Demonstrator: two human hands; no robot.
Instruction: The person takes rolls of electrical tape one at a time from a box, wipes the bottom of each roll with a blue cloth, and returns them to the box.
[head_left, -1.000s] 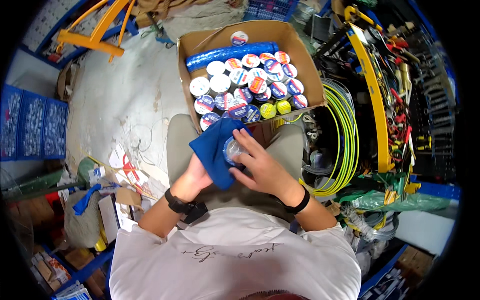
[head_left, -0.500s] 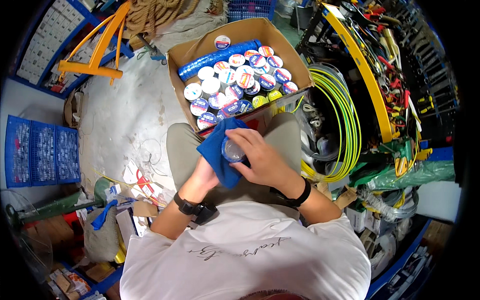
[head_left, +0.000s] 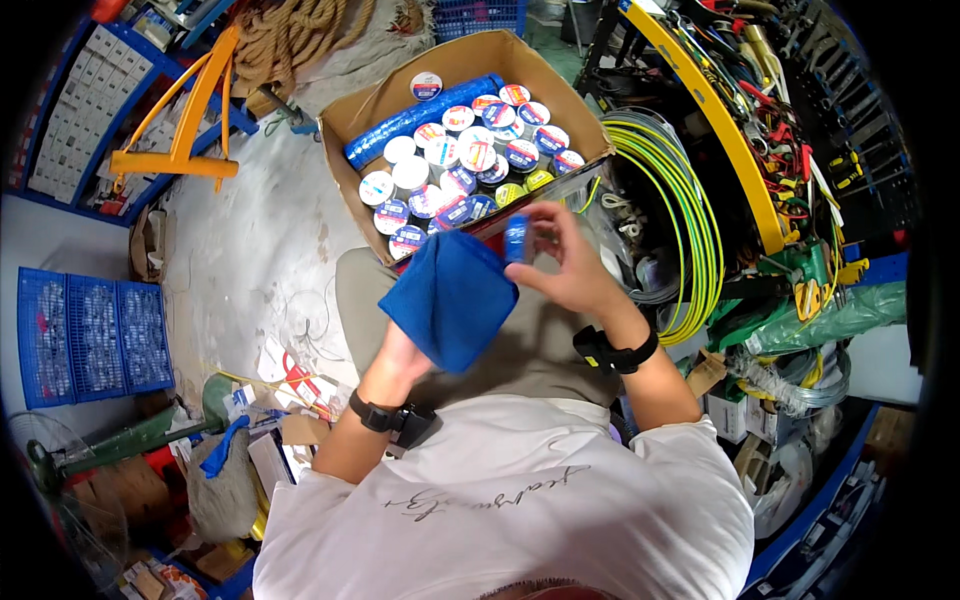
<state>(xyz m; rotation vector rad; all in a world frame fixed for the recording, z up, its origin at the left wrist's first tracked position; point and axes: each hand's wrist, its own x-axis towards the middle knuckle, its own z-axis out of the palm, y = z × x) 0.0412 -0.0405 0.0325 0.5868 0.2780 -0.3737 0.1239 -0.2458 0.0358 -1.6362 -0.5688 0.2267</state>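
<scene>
My left hand [head_left: 400, 345] is closed on a dark blue cloth [head_left: 448, 300], which drapes over its fingers above my lap. Just right of the cloth, my right hand [head_left: 570, 262] grips a small blue tape roll [head_left: 516, 238] turned on its edge, thumb below it and fingers curled behind. Beyond both hands stands an open cardboard box [head_left: 352, 200] holding several rolls with white and blue labels [head_left: 410, 172], a few yellow ones [head_left: 510, 194] and a long blue wrapped cylinder [head_left: 420, 120].
At the right are a yellow-green cable coil [head_left: 700, 225] and a tool rack [head_left: 745, 170] crowded with hand tools. An orange metal frame [head_left: 190, 120] and coiled rope [head_left: 300, 40] are at the upper left. Blue crates [head_left: 90, 335] stand left; cartons and a sack [head_left: 215, 495] lie lower left.
My right hand has lifted the roll off the cloth, moving up and right and turning it on edge. The cloth now lies spread over my left hand without the roll on it.
</scene>
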